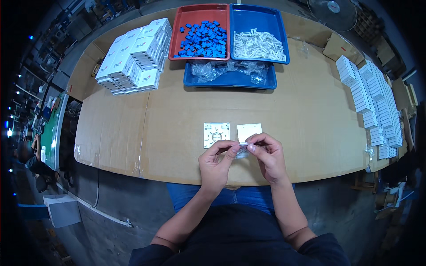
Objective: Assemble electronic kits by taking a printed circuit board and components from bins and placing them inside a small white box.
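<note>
My left hand [215, 167] and my right hand [271, 160] meet just above the cardboard-covered table near its front edge. Both pinch the top of a small clear plastic bag [242, 153] between thumbs and fingertips. What the bag holds is too small to make out. Just beyond my left fingers lies a white square plastic frame [216, 134] with a round middle and cut-outs. Beside it, partly hidden behind my right fingers, is a plain white square plate [249, 131].
A red tray [177, 33] holds blue plastic pieces, and a blue tray [257, 15] holds white ones. Both rest over a lower blue tray [191, 81] with clear bags. White boxes [133, 57] are stacked at left; rows of white parts [370, 106] line the right. Another person sits far left.
</note>
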Demonstrator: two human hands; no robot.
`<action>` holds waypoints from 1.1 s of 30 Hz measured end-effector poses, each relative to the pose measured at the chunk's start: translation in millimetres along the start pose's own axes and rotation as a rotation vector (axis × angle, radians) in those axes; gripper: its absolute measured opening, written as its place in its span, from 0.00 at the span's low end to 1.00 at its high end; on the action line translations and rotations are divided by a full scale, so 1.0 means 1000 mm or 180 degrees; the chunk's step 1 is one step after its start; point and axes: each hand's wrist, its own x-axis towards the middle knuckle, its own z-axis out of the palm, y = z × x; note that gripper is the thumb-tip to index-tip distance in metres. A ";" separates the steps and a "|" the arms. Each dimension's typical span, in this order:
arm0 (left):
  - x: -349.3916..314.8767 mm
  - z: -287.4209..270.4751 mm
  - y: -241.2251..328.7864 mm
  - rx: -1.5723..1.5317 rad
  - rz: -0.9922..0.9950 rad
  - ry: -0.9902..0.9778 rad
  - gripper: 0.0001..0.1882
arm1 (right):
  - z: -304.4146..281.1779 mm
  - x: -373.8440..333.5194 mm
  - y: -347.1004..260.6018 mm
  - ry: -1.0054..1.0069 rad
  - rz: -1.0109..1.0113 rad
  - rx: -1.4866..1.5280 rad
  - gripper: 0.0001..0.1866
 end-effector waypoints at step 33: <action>-0.011 0.003 0.010 -0.0697 -0.0327 0.0020 0.07 | 0.010 -0.008 0.018 0.0043 -0.0512 -0.0129 0.05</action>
